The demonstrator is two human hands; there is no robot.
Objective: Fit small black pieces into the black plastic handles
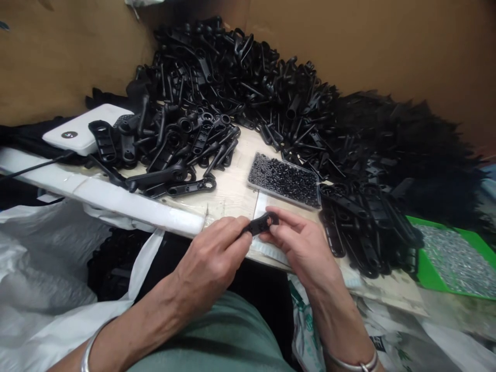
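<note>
Lower ctr of frame: your L hand (pixel 217 253) & R hand (pixel 304 240) grasp black part (pixel 259 225) above surface (pixel 228 194).

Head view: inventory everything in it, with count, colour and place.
held link part: one, black, between both hands
loose link parts: many, black, heaped behind and right
flat device: one, white, left
cable: one, black, left
clear tray: one, small black and grey pieces inside, centre
green tray: one, silvery pieces inside, right
tabletop: one, pale
backboard: brown, rear
bags: several, whitish, lower left and right
shirt: green, bottom
bangles: two, silvery, wrists
left hand, right hand: bare, centre
</note>
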